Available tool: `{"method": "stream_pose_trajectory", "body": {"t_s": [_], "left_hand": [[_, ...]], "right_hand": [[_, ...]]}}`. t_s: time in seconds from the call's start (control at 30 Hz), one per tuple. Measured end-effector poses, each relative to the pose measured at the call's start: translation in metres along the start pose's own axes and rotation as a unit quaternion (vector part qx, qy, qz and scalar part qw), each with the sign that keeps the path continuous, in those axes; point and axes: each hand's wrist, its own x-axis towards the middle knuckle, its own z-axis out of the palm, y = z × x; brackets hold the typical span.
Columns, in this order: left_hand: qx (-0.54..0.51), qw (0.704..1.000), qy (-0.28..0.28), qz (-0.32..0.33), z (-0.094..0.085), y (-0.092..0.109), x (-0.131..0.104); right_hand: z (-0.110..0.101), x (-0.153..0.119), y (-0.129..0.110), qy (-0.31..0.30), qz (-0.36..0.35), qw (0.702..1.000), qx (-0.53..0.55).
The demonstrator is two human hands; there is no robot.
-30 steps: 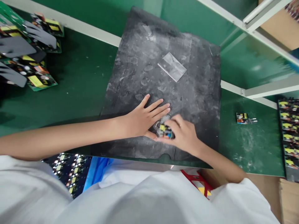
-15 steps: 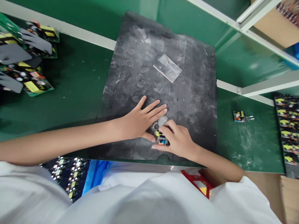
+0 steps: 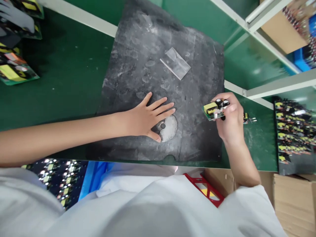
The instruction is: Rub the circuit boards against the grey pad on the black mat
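Note:
My left hand (image 3: 148, 118) lies flat with its fingers spread on the black mat (image 3: 133, 72). Partly under its palm and thumb is a round, whitish disc (image 3: 170, 127) with a dark centre. To the right, over the mat's edge, my right hand (image 3: 232, 113) is closed on a small circuit board (image 3: 213, 110). The board carries a yellow-wrapped transformer and several capacitors; the fingers hide its right end. Behind that hand, a second small board (image 3: 247, 118) with metal prongs lies on the green table, partly covered.
A clear plastic piece (image 3: 175, 63) lies on the mat. Larger circuit boards with grey heat sinks (image 3: 17, 16) stand at the left. A black tray of boards (image 3: 293, 131) is at the right. White frame bars (image 3: 274, 92) cross the right side. Below the table edge is a blue bin (image 3: 92, 177).
My right hand has moved right, away from the disc, carrying the circuit board. The disc is now more exposed. My left hand stays spread on the mat, while the whole view has shifted slightly.

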Motion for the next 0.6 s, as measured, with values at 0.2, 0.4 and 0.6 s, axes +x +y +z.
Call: {"method": "stream_pose_trajectory", "body": {"t_s": [0.2,0.4,0.6], "left_hand": [[-0.02,0.999,-0.022,-0.012,-0.001,0.001,0.0],[-0.016,1.0,-0.009,-0.005,0.001,0.0,-0.002],[0.018,1.0,0.017,-0.005,0.008,-0.005,-0.002]], "right_hand": [[0.03,-0.01,-0.015,-0.165,-0.106,0.966,-0.168],[0.061,-0.037,-0.007,-0.175,-0.132,0.925,-0.309],[0.074,-0.045,-0.006,-0.253,-0.167,0.887,-0.348]]}}
